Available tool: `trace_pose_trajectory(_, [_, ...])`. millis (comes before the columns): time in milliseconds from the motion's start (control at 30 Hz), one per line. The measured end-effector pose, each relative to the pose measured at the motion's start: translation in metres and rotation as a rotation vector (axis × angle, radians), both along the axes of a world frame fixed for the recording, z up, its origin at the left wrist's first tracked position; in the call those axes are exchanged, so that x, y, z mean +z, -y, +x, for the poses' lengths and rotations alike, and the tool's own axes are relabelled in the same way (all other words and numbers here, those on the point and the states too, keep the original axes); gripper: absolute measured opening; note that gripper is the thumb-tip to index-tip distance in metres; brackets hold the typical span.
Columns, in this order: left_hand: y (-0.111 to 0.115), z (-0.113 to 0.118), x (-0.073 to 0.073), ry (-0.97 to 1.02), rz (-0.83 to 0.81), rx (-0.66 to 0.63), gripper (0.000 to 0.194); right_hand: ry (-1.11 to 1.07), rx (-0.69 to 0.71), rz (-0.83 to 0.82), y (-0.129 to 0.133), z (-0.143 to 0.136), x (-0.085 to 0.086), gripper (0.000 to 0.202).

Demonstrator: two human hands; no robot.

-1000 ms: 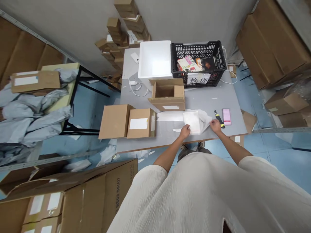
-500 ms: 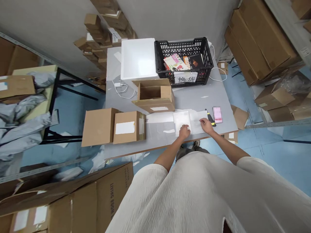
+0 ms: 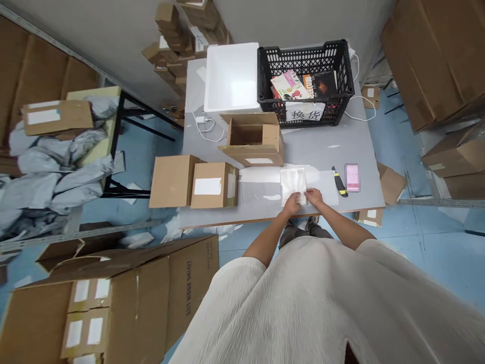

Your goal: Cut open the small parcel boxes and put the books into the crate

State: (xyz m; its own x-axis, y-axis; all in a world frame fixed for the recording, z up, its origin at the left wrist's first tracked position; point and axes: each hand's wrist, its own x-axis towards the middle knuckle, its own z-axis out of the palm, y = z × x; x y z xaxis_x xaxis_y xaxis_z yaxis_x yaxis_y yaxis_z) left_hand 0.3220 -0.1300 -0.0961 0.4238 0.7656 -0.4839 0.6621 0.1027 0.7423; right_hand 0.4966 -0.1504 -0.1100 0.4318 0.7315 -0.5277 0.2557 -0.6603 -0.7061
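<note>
Left hand [image 3: 292,204] and right hand [image 3: 313,196], fingers curled, meet at the flat white rectangular packet's near end [image 3: 292,181] on the grey tabletop [image 3: 322,146]; pinching or pressing, can't tell! Pale translucent sheet [image 3: 328,187] alongside lies unfolded: 1 job seemingly unfinished.

At one o'clock, we read 换货 on the paper sign [image 3: 305,111] at the front of the black crate [image 3: 334,105]. At seven o'clock, we read LIVING ROOM LIFE, running sideways, on the large cardboard box [image 3: 159,298]; its smaller lettering we cannot make out. The books [image 3: 290,86] and the white label [image 3: 207,186] at nine o'clock we find illegible.
</note>
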Motion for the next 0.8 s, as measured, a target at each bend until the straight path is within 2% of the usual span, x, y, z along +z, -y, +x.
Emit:
trace_pose_trajectory(100, [-0.002,0.0,0.0,0.048,-0.072,0.076,0.073,0.038,0.015,-0.047,-0.005,0.001,0.005,0.004])
trace_pose_trajectory(200, [-0.004,0.002,0.003,0.131,-0.109,0.154,0.06,0.1,0.009,-0.092,-0.006,0.0,0.017,0.004])
trace_pose_trajectory(333, [-0.01,0.004,0.014,0.224,-0.091,0.197,0.036,0.13,-0.021,0.097,-0.003,-0.011,0.039,0.003])
trace_pose_trajectory(467, [-0.019,0.001,0.033,0.316,-0.064,0.264,0.028,0.129,0.005,0.283,-0.006,-0.03,0.062,0.007])
trace_pose_trajectory(600, [-0.027,-0.016,0.053,0.226,0.079,0.305,0.027,-0.071,0.082,0.353,-0.015,-0.055,0.074,0.011])
trace_pose_trajectory(700, [-0.029,-0.04,0.063,0.096,0.222,0.315,0.033,-0.269,0.113,0.273,-0.022,-0.077,0.072,0.017])
trace_pose_trajectory(800, [-0.029,-0.063,0.064,-0.001,0.336,0.168,0.045,-0.457,0.081,0.107,-0.026,-0.093,0.061,0.019])
